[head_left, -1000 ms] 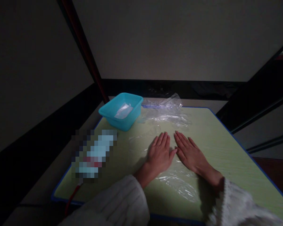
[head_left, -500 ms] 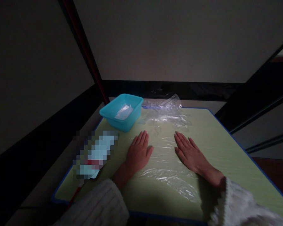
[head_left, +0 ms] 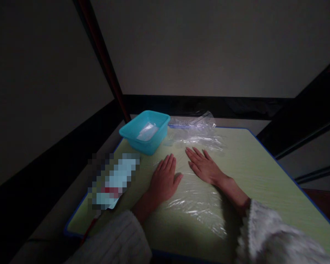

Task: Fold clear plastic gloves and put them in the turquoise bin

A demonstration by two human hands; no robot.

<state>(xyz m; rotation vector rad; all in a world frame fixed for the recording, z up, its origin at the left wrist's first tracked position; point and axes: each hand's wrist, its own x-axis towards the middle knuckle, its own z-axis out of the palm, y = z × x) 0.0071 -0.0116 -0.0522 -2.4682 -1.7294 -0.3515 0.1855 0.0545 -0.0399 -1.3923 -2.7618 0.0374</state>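
A clear plastic bag (head_left: 194, 200) lies spread flat on the pale green table, with thin creases running across it. My left hand (head_left: 165, 179) rests palm down along the bag's left side, fingers stretched out and thumb apart. Palm down too, my right hand (head_left: 205, 167) lies on the upper part of the bag, its fingers extended toward the far left. Neither hand grips anything. Beyond the hands, more crumpled clear plastic (head_left: 199, 135) lies near the table's far edge; whether it is a separate piece I cannot tell.
A blue basin (head_left: 147, 145) stands at the table's back left, holding a folded whitish plastic piece (head_left: 147, 131). Left of my left hand lies a blurred-out device (head_left: 117, 179) with a red cable (head_left: 89, 229). The green table (head_left: 266, 183) has a blue edge and stands near a wall.
My right hand has slid left and away from me across the plastic, closer to my left hand. My left hand stays flat in nearly the same place. The view has shifted slightly.
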